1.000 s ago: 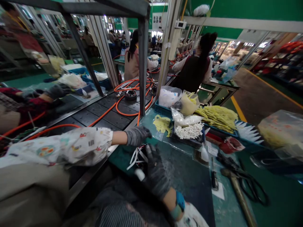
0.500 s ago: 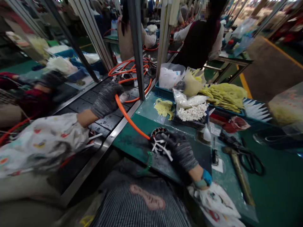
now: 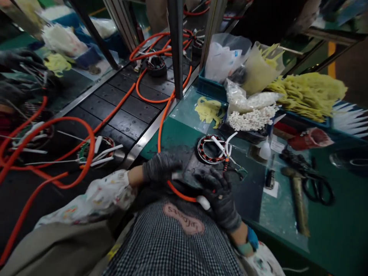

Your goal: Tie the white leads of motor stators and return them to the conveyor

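Note:
My left hand (image 3: 161, 167), in a grey glove, is closed around an orange cable (image 3: 181, 194) in front of my apron. The cable runs up behind the hand toward the conveyor. Its white-covered end (image 3: 203, 202) lies beside my right hand (image 3: 220, 195), also gloved, whose fingers are bent but apart, with no object plainly held. Just beyond my hands, a ring-shaped wound part (image 3: 211, 148) rests on the dark mat. White sleeves (image 3: 220, 145) cross it, and a thin green string (image 3: 240, 171) lies to its right.
Conveyor (image 3: 115, 107) at left carries more wound parts and orange cable loops (image 3: 89, 130). A metal post (image 3: 175, 50) stands ahead. Yellow pieces (image 3: 310, 92), white beads (image 3: 253, 118), a hammer (image 3: 299, 203) and scissors (image 3: 319, 189) are at right. A co-worker's gloved hands (image 3: 23, 63) are far left.
My left hand has come back from over the conveyor toward my lap. My right hand has left the ring part and moved nearer my body. The view has tilted down.

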Tool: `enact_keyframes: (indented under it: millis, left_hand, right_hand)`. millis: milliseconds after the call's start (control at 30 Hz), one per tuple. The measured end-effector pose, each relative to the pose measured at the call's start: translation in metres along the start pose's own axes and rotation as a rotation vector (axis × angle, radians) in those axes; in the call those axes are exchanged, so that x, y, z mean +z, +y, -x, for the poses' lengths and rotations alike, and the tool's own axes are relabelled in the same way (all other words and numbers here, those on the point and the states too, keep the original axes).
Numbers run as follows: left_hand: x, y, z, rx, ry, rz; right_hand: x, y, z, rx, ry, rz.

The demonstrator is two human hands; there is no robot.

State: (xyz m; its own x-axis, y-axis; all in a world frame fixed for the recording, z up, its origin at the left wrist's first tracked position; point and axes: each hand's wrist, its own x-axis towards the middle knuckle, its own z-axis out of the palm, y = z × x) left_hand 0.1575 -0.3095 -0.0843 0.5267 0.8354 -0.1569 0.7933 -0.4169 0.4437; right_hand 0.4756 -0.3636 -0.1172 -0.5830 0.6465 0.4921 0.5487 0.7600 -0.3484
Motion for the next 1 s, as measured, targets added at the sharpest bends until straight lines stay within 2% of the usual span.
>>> enact_keyframes:
  millis: [67, 100, 200, 233, 267, 367, 500, 567, 633, 700, 767, 900, 1000]
  left_hand:
    - [-0.009, -0.019, -0.029, 0.116, 0.062, -0.031]
    - [-0.012, -0.022, -0.045, 0.223, 0.086, -0.061]
    - [-0.013, -0.016, -0.090, 0.648, 0.113, -0.192]
    - [-0.012, -0.012, -0.101, 0.757, 0.115, -0.234]
    - [-0.010, -0.009, -0.110, 0.812, 0.121, -0.262]
    - [-0.008, -0.011, -0.122, 0.763, 0.144, -0.296]
    - [-0.003, -0.017, -0.116, 0.650, 0.099, -0.303]
    - [0.003, -0.007, -0.105, 0.632, 0.089, -0.318]
    - [0.010, 0.009, -0.090, 0.642, 0.088, -0.338]
    - [0.011, 0.023, -0.071, 0.664, 0.087, -0.351]
    - [0.002, 0.028, -0.053, 0.683, 0.095, -0.357]
    - [-0.035, 0.013, -0.035, 0.701, 0.142, -0.342]
    - [-0.052, 0.000, -0.036, 0.732, 0.180, -0.305]
  right_hand:
    - [0.008, -0.003, 0.008, 0.070, 0.063, -0.013]
    - [0.010, -0.005, 0.010, 0.090, 0.091, -0.020]
    - [0.012, -0.009, 0.013, 0.125, 0.125, -0.011]
    - [0.011, -0.010, 0.013, 0.130, 0.124, -0.010]
    - [0.010, -0.011, 0.014, 0.136, 0.123, -0.012]
    - [0.007, -0.010, 0.022, 0.170, 0.124, -0.013]
    - [0.005, 0.004, 0.027, 0.238, 0.194, 0.074]
    - [0.003, 0.017, 0.020, 0.276, 0.223, 0.170]
    - [0.000, 0.032, 0.005, 0.254, 0.206, 0.267]
    - [-0.005, 0.048, -0.014, 0.145, 0.127, 0.309]
    - [-0.011, 0.063, -0.035, -0.020, 0.023, 0.290]
    - [-0.022, 0.084, -0.075, -0.373, -0.174, 0.199]
    - [-0.023, 0.091, -0.097, -0.523, -0.325, 0.154]
